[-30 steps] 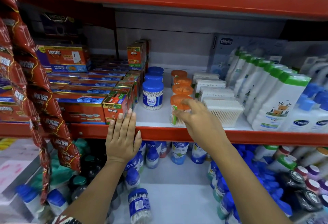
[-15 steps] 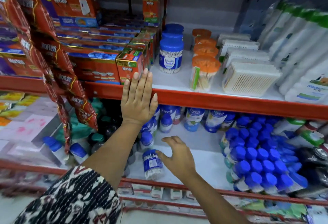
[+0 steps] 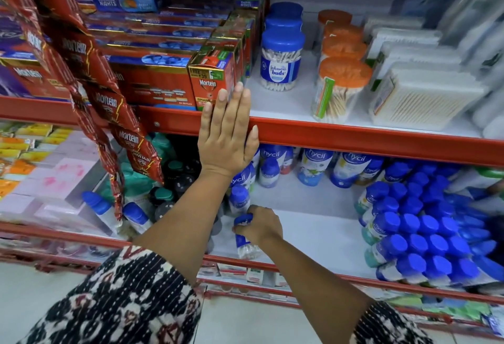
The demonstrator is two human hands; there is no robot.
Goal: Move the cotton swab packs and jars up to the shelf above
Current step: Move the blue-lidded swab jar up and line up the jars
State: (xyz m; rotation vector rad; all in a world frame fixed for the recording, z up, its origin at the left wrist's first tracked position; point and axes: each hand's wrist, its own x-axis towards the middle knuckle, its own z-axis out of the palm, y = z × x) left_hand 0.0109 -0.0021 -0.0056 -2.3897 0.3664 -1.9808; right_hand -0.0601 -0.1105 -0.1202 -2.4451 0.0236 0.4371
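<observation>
My right hand (image 3: 260, 225) is closed around the blue lid of a cotton swab jar (image 3: 246, 245) that stands on the lower shelf (image 3: 313, 231) near its front edge. My left hand (image 3: 226, 136) lies flat, fingers together, against the red front edge of the upper shelf (image 3: 368, 140). On that upper shelf stand blue-lidded swab jars (image 3: 281, 62), orange-lidded swab jars (image 3: 339, 87) and clear rectangular swab packs (image 3: 422, 98), each in a row running back.
Red Mortein boxes (image 3: 210, 81) fill the upper shelf's left part, and a strip of Mortein sachets (image 3: 106, 103) hangs down at left. Nycil bottles (image 3: 313, 166) line the lower shelf's back; many blue-capped bottles (image 3: 425, 231) crowd its right side.
My right hand left the orange-lidded jar on the upper shelf, dropped to the lower shelf and closed on the blue-lidded jar. The view tilted down. My left hand stayed on the shelf edge.
</observation>
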